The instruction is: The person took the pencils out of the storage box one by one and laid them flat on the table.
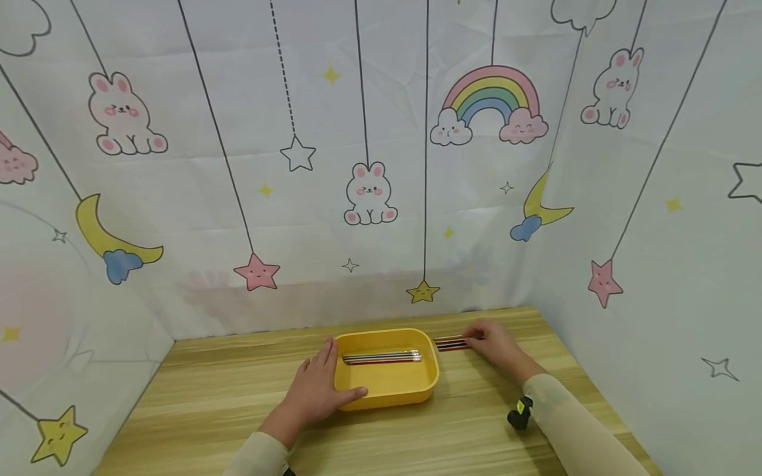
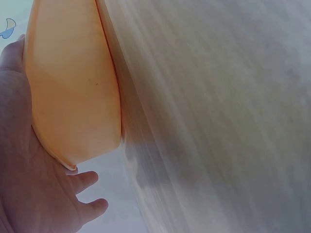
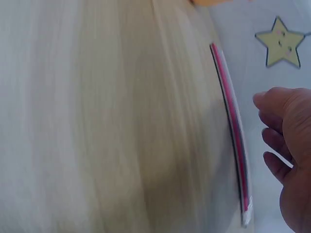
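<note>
- Head view: work looks partway, a judgement from how the pencils are split between bin and tabletop.
- Done: one row of pencils [image 1: 381,358] lies inside the yellow bin [image 1: 387,399], side by side, nearer its back wall. Exact count too small to tell.
- Left over: second row, the loose pencils [image 1: 451,344], flat on the tabletop [image 1: 226,390] just right of the bin, near the back edge toward the back right corner.
- Bin sits near the tabletop's back edge, upright, roughly midway between the back corners.
- Left hand [image 1: 317,389] rests on the bin's left end, fingers fairly straight along the outside, thumb out over the front rim; steadying, probably.
- Right hand [image 1: 493,340] at the loose pencils' right end. Right wrist view: fingers loosely bent, thumb apart from the lower fingers, nothing held; fingertips clear of the pencils.
- Loose pencils not lifted: right wrist view has them lying on the wood.
</note>
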`<state>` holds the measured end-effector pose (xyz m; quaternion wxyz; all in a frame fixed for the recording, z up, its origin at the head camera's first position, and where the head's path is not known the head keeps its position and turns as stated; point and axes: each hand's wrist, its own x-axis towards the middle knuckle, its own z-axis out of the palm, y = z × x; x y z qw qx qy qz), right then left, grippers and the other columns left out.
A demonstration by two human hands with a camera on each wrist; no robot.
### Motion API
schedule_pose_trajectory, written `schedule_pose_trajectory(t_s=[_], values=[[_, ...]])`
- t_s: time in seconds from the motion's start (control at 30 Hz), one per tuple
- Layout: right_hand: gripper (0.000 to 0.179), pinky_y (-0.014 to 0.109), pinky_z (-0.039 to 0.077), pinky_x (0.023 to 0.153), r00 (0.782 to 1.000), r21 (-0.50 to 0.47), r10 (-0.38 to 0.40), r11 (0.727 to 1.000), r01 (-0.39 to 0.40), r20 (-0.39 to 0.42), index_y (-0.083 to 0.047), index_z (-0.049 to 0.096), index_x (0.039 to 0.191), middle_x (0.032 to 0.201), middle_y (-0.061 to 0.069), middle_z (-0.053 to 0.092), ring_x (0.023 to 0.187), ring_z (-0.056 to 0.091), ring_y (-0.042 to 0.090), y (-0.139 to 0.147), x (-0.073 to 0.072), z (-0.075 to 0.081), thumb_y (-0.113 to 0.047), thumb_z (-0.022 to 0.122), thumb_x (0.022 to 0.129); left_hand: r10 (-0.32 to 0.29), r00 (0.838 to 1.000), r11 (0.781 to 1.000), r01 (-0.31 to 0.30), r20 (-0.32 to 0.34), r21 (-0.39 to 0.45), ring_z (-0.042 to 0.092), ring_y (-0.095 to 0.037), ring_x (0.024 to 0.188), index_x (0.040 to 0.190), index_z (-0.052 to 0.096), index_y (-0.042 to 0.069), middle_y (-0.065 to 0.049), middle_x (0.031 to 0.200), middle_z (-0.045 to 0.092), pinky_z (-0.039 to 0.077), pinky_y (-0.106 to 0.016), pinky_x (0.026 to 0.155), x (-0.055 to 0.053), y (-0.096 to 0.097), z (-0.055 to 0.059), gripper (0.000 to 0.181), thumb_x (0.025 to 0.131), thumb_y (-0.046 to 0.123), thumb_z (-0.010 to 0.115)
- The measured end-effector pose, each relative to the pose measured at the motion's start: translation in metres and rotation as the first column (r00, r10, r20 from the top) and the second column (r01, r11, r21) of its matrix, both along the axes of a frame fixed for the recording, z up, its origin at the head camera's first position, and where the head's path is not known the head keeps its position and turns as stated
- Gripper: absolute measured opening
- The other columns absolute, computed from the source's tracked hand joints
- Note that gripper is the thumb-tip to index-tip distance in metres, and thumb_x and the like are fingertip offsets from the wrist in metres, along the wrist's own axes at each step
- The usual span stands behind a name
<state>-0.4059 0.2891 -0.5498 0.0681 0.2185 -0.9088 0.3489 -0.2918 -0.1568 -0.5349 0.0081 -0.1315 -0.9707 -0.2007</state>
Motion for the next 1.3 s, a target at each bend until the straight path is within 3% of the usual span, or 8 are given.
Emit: schedule_pose_trajectory(t_s=[0.1,0.33,0.53,0.8,1.07,1.3], values=[[0.009,0.043,0.061,0.084,0.998,-0.006,0.007,1.0,-0.008,-0.062,-0.004,0.081,0.112,0.102,0.002,0.074,0.094,0.07,0.02,-0.018,0.005,0.01,-0.006,0.079,0.103,0.004,1.0,1.0,-0.004,0.002,-0.003,0.027,-0.04,0.166,0.174,0.02,-0.005,-0.022,0.182,0.017,0.023,-0.069,0.129,0.0,0.0,0.001,0.131,0.091,0.084,0.069],[0.026,0.04,0.059,0.082,0.999,-0.005,0.008,1.0,-0.008,-0.04,0.0,0.074,0.131,0.104,0.001,0.07,0.095,0.066,0.018,-0.064,0.022,0.034,-0.006,0.074,0.106,-0.002,1.0,1.0,0.002,-0.004,0.004,0.028,-0.04,0.166,0.174,0.02,-0.005,-0.022,0.182,0.018,0.022,-0.07,0.129,0.0,0.0,0.0,0.133,0.09,0.087,0.068],[0.018,0.036,0.059,0.081,0.988,0.026,0.138,0.99,-0.137,-0.073,-0.002,0.076,0.124,0.107,0.0,0.07,0.095,0.065,0.015,-0.095,0.028,0.044,-0.008,0.074,0.107,0.004,1.0,1.0,-0.004,-0.002,0.002,0.028,-0.039,0.166,0.174,0.02,-0.004,-0.022,0.183,0.017,0.022,-0.07,0.13,0.0,0.0,0.0,0.133,0.09,0.087,0.067],[0.016,0.038,0.059,0.085,0.969,0.123,0.239,0.965,-0.23,-0.065,-0.004,0.077,0.122,0.108,0.0,0.07,0.098,0.066,0.017,-0.124,0.03,0.046,-0.01,0.075,0.107,0.001,1.0,1.0,-0.001,-0.002,0.003,0.029,-0.04,0.165,0.174,0.021,-0.005,-0.023,0.182,0.019,0.023,-0.07,0.129,0.001,0.001,0.002,0.132,0.09,0.086,0.067],[0.021,0.042,0.061,0.092,0.934,0.283,0.353,0.903,-0.323,-0.06,-0.004,0.078,0.125,0.113,0.006,0.075,0.102,0.07,0.021,-0.151,0.031,0.045,-0.014,0.077,0.106,0.001,1.0,1.0,-0.001,-0.002,-0.003,0.028,-0.039,0.166,0.174,0.02,-0.005,-0.022,0.182,0.017,0.023,-0.069,0.13,0.001,0.001,0.002,0.13,0.092,0.083,0.068],[0.015,0.036,0.059,0.093,0.933,0.329,0.359,0.879,-0.344,0.016,-0.013,0.078,0.121,0.111,-0.003,0.072,0.102,0.066,0.013,-0.168,0.027,0.034,-0.013,0.078,0.106,-0.003,1.0,1.0,0.003,-0.006,0.002,0.029,-0.04,0.165,0.174,0.021,-0.005,-0.022,0.182,0.017,0.024,-0.069,0.129,0.0,0.0,0.0,0.128,0.093,0.082,0.069]])
